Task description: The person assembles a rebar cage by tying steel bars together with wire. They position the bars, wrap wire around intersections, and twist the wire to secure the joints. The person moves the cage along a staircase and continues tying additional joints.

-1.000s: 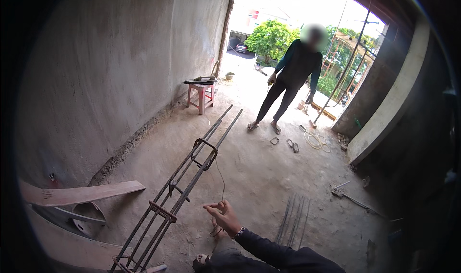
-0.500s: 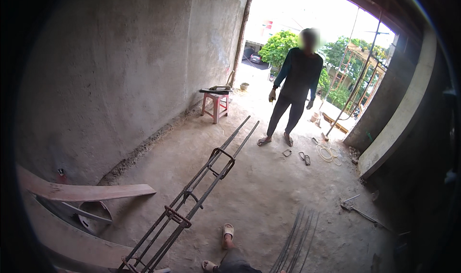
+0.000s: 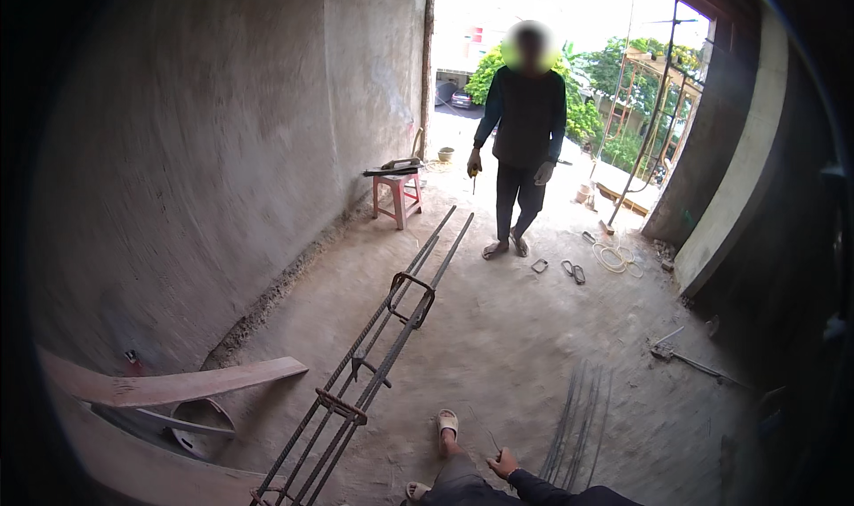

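My right hand (image 3: 504, 462) reaches in from the lower edge, its dark sleeve behind it. Its fingers are closed, and a thin dark wire-like piece (image 3: 494, 442) sticks up from them; its exact kind is too small to make out. To the left of the hand, a long rebar cage (image 3: 378, 364) runs away from me, its ribbed bars joined by square stirrups (image 3: 342, 407). The hand is apart from the cage. Several thin steel rods (image 3: 578, 426) lie on the floor to the right of the hand. My left hand is out of sight.
A person (image 3: 527, 141) in dark clothes stands beyond the cage, holding a yellow-handled tool (image 3: 474, 171). A pink stool (image 3: 397, 200) carries dark items near the left wall. Loose stirrups (image 3: 574, 273) and a pale hose (image 3: 616, 259) lie right. Curved boards (image 3: 178, 378) sit at lower left.
My right hand has come into view at the bottom with the thin piece in it. The view has shifted to the right. The other person's feet are now closer together.
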The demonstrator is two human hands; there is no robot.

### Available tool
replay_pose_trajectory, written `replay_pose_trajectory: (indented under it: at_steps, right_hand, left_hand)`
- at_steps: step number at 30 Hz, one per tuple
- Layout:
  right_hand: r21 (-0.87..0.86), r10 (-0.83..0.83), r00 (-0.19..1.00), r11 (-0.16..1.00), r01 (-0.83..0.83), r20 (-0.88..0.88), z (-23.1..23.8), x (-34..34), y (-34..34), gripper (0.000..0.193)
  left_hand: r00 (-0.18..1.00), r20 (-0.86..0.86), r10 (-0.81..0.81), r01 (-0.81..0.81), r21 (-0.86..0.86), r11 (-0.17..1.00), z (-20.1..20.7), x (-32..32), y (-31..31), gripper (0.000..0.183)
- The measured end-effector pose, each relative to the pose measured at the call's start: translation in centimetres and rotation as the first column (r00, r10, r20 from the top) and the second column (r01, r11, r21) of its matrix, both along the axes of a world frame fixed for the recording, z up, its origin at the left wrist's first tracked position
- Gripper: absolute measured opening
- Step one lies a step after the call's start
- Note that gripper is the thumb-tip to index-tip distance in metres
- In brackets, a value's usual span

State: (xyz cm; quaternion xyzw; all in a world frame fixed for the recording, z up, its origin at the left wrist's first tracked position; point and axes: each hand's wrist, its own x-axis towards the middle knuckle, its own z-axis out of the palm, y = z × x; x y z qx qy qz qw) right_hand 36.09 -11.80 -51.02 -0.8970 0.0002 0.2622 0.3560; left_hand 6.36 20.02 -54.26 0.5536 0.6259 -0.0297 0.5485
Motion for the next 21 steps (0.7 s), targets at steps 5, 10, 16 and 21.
replay_pose_trajectory:
  at_steps: [5, 10, 16, 21]
  right_hand:
    - [-0.134, -0.007, 0.999, 0.991, 0.002, -0.036, -0.3, 3.7, -1.4, 0.052]
    - [-0.211, 0.088, 0.996, 0.973, -0.092, -0.029, -2.1, 4.1, -1.2, 0.047]
    - [0.094, 0.194, 0.979, 0.978, -0.188, -0.063, 3.5, 2.1, 2.0, 0.058]
    - [0.382, 0.326, 0.937, 0.856, -0.350, 0.127, 10.6, 1.8, 4.8, 0.043]
  left_hand:
    - [1.000, 0.004, -0.011, 0.011, -0.004, 1.000, 0.0, -0.3, 1.2, 0.040]
    - [1.000, -0.005, 0.002, -0.002, -0.021, 1.000, -1.3, -1.9, 0.8, 0.039]
    - [0.996, 0.094, 0.001, -0.004, 0.038, 0.999, -0.6, -6.3, -3.1, 0.039]
    - [0.911, 0.341, -0.232, 0.130, 0.297, 0.946, 13.9, 0.7, -4.1, 0.034]
